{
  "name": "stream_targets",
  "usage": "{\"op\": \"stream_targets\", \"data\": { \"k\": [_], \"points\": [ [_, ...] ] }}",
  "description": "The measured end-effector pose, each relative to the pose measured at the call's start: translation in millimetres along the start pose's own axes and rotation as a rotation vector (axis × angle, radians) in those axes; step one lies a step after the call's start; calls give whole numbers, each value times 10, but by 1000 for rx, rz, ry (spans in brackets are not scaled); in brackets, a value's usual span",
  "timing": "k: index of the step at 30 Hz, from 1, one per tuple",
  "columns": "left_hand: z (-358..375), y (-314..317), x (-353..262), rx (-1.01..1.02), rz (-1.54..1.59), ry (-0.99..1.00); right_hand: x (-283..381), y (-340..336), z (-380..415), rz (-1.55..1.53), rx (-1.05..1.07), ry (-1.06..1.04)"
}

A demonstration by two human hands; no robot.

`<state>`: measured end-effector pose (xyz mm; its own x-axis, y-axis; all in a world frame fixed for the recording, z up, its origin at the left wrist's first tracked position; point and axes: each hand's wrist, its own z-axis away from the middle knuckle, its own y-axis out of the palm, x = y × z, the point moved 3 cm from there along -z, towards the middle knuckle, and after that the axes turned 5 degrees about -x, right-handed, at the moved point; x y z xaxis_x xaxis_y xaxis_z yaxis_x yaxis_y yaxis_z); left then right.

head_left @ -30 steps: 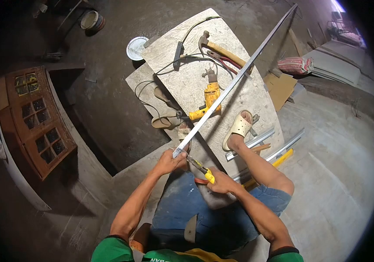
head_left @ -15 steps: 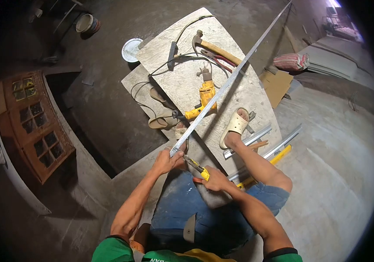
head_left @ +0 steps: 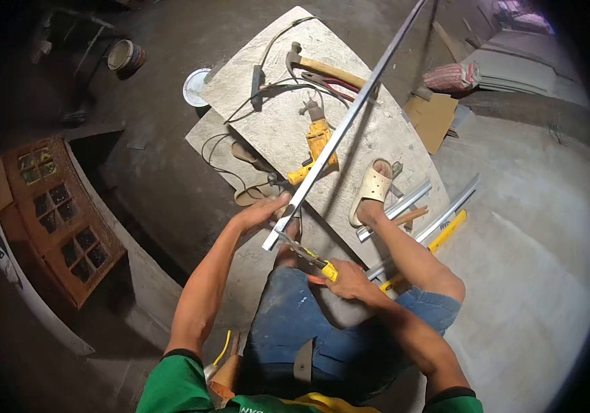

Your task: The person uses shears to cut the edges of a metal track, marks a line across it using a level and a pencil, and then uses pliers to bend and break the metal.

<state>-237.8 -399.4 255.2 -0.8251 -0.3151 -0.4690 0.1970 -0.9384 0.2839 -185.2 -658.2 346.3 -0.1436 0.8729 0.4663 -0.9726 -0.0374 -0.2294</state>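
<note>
Dim, sharp centre — fisheye-warped, vignetted edges

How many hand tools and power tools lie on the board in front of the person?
3: a hammer at the far end, red-handled pliers right beside it, and a yellow drill in the middle. The long metal strip may hide others.

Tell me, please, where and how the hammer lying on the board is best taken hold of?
Grip the hammer by its wooden handle, near the free end by the red pliers. The handle lies flat on the board, with the steel head at the other end. Come from above; mind the long metal strip crossing over that end.
</note>
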Motion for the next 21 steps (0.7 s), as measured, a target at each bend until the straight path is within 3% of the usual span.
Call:
{"op": "stream_targets", "data": {
  "k": [1,3,5,7,10,13,15,19,21],
  "points": [
    [-128,72,-111,-66,-59,29,2,-4,21,9,17,22],
    [-211,361,-391,24,-199,47,-13,-11,66,8,29,-9],
    [-406,405,-147,-10,-224,57,-19,-64,140,6,39,-40],
    [-497,398,-79,-53,-257,73,-44,-177,228,-46,200,-16],
    [-423,451,-114,51,51,-104,-67,-350,521,-54,219,-10],
    [-426,462,-108,152,195,-152,-92,-391,642,-60,251,-11],
    [-334,559,-252,165,167,-176,29,-475,714,25,301,128],
    [-338,641,-220,193,197,-170,-83,-301,685,-35,274,84],
    [-317,699,-214,161,202,-195,4,-318,711,27,310,169]
  ]
}}
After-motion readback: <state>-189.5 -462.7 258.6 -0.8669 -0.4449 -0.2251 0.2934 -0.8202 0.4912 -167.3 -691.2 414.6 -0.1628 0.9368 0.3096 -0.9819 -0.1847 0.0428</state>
